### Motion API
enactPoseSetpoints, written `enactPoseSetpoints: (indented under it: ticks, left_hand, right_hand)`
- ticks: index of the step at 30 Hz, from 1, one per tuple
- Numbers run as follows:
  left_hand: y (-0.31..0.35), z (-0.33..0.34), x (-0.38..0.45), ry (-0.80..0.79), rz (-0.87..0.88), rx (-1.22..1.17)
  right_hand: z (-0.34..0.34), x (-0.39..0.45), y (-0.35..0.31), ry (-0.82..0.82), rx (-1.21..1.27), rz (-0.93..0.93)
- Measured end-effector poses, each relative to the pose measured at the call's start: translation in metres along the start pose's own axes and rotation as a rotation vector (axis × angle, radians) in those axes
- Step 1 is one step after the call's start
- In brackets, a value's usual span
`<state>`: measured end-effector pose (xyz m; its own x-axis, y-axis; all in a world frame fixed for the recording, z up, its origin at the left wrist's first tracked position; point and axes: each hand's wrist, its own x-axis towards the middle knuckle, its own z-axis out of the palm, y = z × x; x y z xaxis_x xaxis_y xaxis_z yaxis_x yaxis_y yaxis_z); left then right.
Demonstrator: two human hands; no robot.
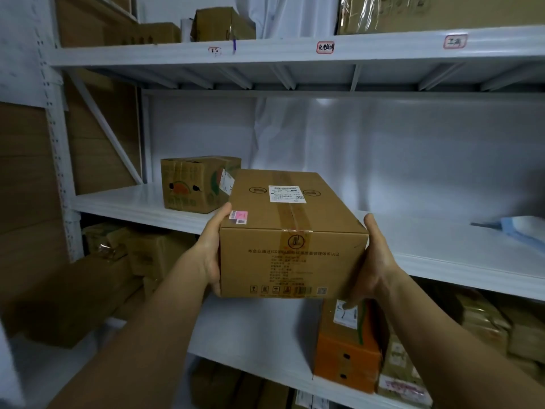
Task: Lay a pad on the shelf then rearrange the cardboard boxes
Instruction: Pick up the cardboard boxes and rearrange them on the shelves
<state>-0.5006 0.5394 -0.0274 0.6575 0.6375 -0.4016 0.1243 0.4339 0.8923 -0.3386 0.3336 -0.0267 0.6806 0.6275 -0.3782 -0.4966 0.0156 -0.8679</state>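
Head view: we hold a taped brown box between both hands, the left hand pressed flat against its left side with the thumb up along the top edge, the right hand cupped round the lower right corner, fingers under the base. The box hangs in front of the white shelf, its far end apparently over the shelf's front edge; we cannot tell whether it touches the board.

Just beyond the left hand, a printed box already sits on that shelf, its near corner very close to ours. Well off to the right of the right hand lies a blue pad at the shelf's far end.

What could go wrong, as we judge it:
- The left hand grips by side pressure alone. If that palm slips on the smooth cardboard, the box would tip down to the left and could drop onto the boxes below.
- Pushing forward at this angle, our far left corner could strike the printed box and shove it backward or skew it.
- The pad does not seem to reach the spot ahead of our hands, so setting down here may land the box on bare board.
- The right fingers under the base could be pinched against the shelf edge on lowering.
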Motion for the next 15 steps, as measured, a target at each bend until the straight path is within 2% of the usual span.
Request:
enactPoseSetpoints:
  ticks: [3, 9, 15]
  left_hand:
    - [-0.017, -0.008, -0.014, -0.034, 0.005, -0.015]
    - [-0.054, -0.036, -0.038, -0.137, 0.019, -0.209]
    - [-0.111, -0.068, -0.054, -0.144, 0.062, -0.338]
  right_hand:
    - [-0.010, -0.011, 0.010, -0.030, -0.052, 0.024]
    - [-0.020, -0.028, 0.056, -0.127, -0.072, 0.030]
    - [-0.011, -0.030, 0.091, -0.136, -0.156, -0.002]
